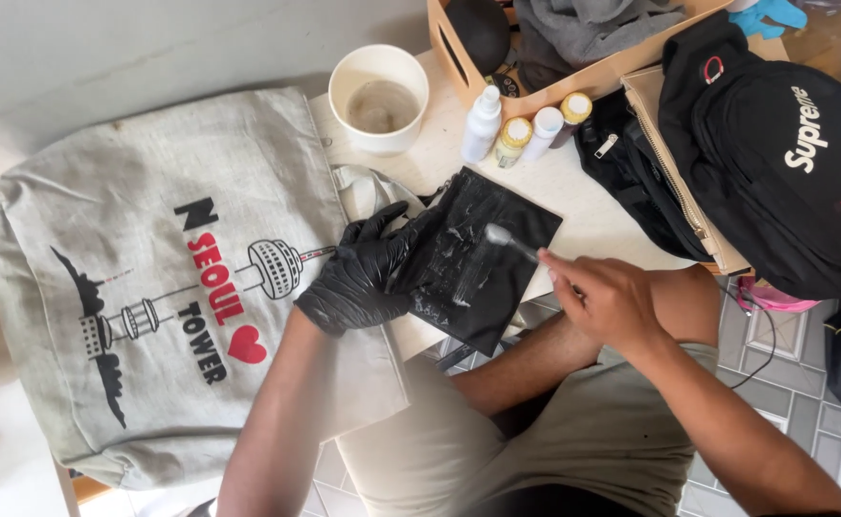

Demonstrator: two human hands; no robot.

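Observation:
My left hand (358,278), in a black glove, presses flat on the left side of a black pouch (482,263) lying on the white table (583,206). White streaks of foam cover the pouch's surface. My bare right hand (602,297) grips a small brush (506,239) whose white bristle head touches the upper middle of the pouch.
A grey printed tote bag (152,278) lies at left. A white cup (379,96) of cloudy liquid and several small bottles (526,129) stand behind the pouch. A cardboard box (554,48) with cloths sits at the back, a black backpack (784,163) at right.

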